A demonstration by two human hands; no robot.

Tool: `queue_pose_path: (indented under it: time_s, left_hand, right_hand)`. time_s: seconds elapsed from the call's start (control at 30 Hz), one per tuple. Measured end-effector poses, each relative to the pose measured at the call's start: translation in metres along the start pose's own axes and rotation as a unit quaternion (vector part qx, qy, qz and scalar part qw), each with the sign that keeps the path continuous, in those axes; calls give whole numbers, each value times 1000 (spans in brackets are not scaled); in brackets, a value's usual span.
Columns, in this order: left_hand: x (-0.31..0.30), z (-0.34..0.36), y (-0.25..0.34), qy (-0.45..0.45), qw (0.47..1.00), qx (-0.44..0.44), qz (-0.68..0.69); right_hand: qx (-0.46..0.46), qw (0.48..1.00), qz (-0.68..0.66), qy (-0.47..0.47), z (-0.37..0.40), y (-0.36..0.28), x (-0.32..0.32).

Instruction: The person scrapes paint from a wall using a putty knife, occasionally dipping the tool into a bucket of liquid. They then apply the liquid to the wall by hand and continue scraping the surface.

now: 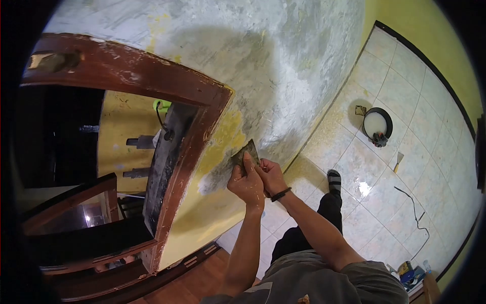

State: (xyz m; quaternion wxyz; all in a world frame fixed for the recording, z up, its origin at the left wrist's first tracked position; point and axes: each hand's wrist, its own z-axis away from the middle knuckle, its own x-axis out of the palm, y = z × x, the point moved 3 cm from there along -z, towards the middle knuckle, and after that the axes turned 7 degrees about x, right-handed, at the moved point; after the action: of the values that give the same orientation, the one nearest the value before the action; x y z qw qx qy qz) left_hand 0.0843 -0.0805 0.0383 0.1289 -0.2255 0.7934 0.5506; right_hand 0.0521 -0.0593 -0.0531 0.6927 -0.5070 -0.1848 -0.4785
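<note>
Both my hands are up close to the wall [217,137], near the corner of the wooden window frame [220,96]. Between them is a dark, worn, square piece of sandpaper [248,152], its corner pointing up. My left hand [246,188] is closed on it, the thumb lying over its face. At its right edge my right hand [272,177] is closed too, fingers bent at the sheet; a dark band circles that wrist. Pale specks dot my left hand and wrist. The wall here shows yellow paint with grey and white patches.
On the tiled floor [354,167] to the right stand a black round tub [389,119] with whitish contents, a brown square scrap [360,110], a scraper [399,161] and a dark cord [416,207]. The window opening is on the left. Several small items [407,272] sit at lower right.
</note>
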Motion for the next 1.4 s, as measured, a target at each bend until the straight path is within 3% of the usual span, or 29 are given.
queue_pose_path:
  time_s: [0.1, 0.23, 0.37, 0.43, 0.5, 0.57, 0.7, 0.77, 0.87, 0.93, 1.03, 1.1, 1.13, 1.2, 1.3, 1.33, 1.4]
  left_hand:
    - [9, -4, 19, 24, 996, -48, 71]
    - [5, 2, 9, 14, 998, -58, 10]
    - [12, -5, 34, 32, 993, -102, 56]
    - [16, -4, 39, 52, 990, -118, 59]
    - [11, 1, 33, 27, 992, -115, -47]
    - [13, 4, 27, 43, 991, -125, 4]
    - [11, 9, 33, 59, 984, -157, 59]
    - [10, 5, 40, 65, 984, -160, 52]
    - [1, -7, 45, 54, 982, -155, 97]
    - [-4, 3, 30, 30, 968, -212, 132]
    - [-19, 15, 24, 20, 964, -232, 129]
    - [-29, 16, 22, 25, 958, -246, 145]
    - [-33, 14, 21, 18, 950, -255, 179]
    - [-43, 18, 25, 19, 937, -265, 227]
    - [-34, 27, 37, -78, 852, -336, 394]
    - [-30, 26, 40, -84, 843, -329, 418]
    - [-16, 32, 49, -89, 761, -383, 516]
  right_hand:
    - [-9, 1000, 28, 7, -1, -12, 3]
    - [-55, 985, 156, 54, 5, -12, -5]
    - [-15, 986, 164, 24, 4, -37, -3]
    - [-64, 985, 157, -13, 1, -48, -2]
    - [-53, 976, 210, 6, 13, -50, -6]
    - [-48, 949, 306, 48, 15, -55, -5]
    - [-37, 955, 289, 49, 18, -58, -7]
    - [-132, 947, 293, -17, 12, -70, 4]
    - [-113, 954, 279, -17, 12, -63, 9]
    - [-70, 961, 265, -12, 26, -70, 15]
    - [-77, 935, 346, -31, 40, -63, 0]
    - [-1, 943, 270, -197, 56, -64, -2]
    - [0, 939, 280, -202, 63, -75, -4]
    - [184, 934, 152, -265, 84, -91, -3]
    - [155, 946, 158, -235, 106, -109, -8]
    - [136, 953, 167, -213, 111, -115, -12]
    - [103, 958, 189, -189, 125, -136, -11]
